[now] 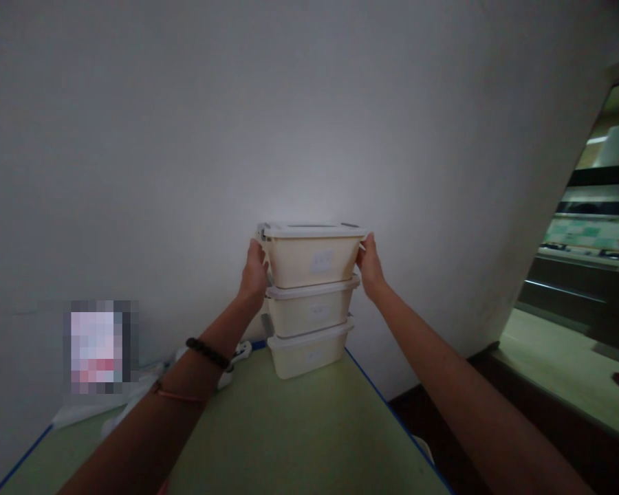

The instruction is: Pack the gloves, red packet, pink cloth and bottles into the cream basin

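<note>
Wall (309,124): one, behind the stack. Surface (268,440): one, green with blue edging, beneath the stack.

Boxes: three, cream, lidded, stacked upright. The bottom box (283,361) sits on the surface; the middle box (286,316) rests on it, and the top box (291,265) appears seated above that. Lids: three, one per box.

Hands: two, both mine. My left hand (254,275) is at the stack's left side, my right hand (371,268) at its right. The fingers of both are grasping the top box by its ends, near the lid; how firmly, I cannot tell.

Left of the stack I note one white-and-dark item (243,352), identity unclear. Labels: three, one on each box front.

Assessment: the step in hand appears to be steadying or aligning the top box. The next move calls for level, even pressure from both sides, without dragging the lower two.
</note>
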The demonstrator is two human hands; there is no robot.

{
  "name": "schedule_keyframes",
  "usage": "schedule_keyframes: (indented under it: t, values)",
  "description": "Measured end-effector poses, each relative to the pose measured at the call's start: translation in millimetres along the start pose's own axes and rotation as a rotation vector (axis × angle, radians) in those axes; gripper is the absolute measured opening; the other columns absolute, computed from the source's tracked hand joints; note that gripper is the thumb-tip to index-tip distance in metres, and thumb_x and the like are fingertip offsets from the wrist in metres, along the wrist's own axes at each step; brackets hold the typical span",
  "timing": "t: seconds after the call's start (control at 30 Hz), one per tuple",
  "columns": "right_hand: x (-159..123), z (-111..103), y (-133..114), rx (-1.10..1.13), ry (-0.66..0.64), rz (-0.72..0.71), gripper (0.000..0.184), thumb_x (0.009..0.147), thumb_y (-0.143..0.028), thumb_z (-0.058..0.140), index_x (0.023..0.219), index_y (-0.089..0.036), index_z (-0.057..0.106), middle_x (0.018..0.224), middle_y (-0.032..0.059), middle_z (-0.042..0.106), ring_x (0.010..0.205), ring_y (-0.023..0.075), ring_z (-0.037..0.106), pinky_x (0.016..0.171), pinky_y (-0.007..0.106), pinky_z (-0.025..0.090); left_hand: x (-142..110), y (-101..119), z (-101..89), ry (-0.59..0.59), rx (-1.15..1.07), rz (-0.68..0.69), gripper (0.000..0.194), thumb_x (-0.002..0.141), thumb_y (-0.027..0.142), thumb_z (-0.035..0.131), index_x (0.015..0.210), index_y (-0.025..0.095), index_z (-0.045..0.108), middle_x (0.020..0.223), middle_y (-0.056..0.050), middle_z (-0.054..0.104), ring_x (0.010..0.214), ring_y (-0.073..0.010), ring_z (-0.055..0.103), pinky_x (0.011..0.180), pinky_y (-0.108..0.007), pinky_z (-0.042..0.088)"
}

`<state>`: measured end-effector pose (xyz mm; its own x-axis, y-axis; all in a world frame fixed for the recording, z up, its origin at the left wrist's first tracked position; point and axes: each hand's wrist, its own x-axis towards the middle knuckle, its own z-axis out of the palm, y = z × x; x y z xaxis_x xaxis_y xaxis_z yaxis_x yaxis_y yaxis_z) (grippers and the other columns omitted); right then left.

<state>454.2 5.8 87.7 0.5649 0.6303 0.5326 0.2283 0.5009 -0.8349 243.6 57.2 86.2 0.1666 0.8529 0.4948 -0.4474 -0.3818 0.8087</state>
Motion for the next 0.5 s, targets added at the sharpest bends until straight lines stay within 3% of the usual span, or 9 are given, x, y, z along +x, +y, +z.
schedule_keyframes:
  t: [0.1,0.2,0.33,0.5]
  values:
    - [-0.9,4.4,-13.0,0.064,-0.045,0.041,0.070,0.083,-0.068,0.016,0.109,-0.019,0.058,0.099,0.0089,0.069,0.096,0.0247,0.063,0.080,0.036,0.048,2.0,7.2,6.2,0.031,-0.107,-0.076,0.051,0.092,0.047,0.025,0.134,0.021,0.037,0.145,-0.008,0.037,0.134,-0.0209,0.032,0.108,-0.035,0.027]
    - [-5.7,7.7,-26.2,0.117,-0.069,0.017,0.069,0.080,-0.071,0.021,0.107,-0.019,0.058,0.100,0.0081,0.068,0.097,0.0237,0.062,0.080,0.033,0.048,0.0,18.0,9.0,0.030,-0.208,-0.095,0.046,0.092,0.044,0.027,0.129,0.020,0.042,0.136,-0.008,0.049,0.126,-0.0207,0.044,0.102,-0.034,0.035]
    - [-16.5,12.3,-44.8,0.179,-0.067,-0.056,0.068,0.076,-0.073,0.023,0.107,-0.022,0.056,0.106,0.0051,0.065,0.100,0.0210,0.059,0.081,0.031,0.046,-5.5,38.9,5.9,0.069,-0.330,-0.062,0.049,0.092,0.045,0.023,0.130,0.019,0.041,0.133,-0.007,0.052,0.123,-0.0181,0.047,0.098,-0.029,0.041]
    - [-34.7,20.6,-64.1,0.261,-0.076,-0.094,0.065,0.076,-0.072,0.025,0.107,-0.024,0.057,0.111,0.0041,0.063,0.104,0.0210,0.057,0.081,0.032,0.046,-26.2,68.2,-9.6,0.047,-0.484,0.074,0.048,0.093,0.042,0.024,0.116,0.016,0.057,0.119,-0.006,0.063,0.119,-0.0206,0.050,0.099,-0.031,0.040]
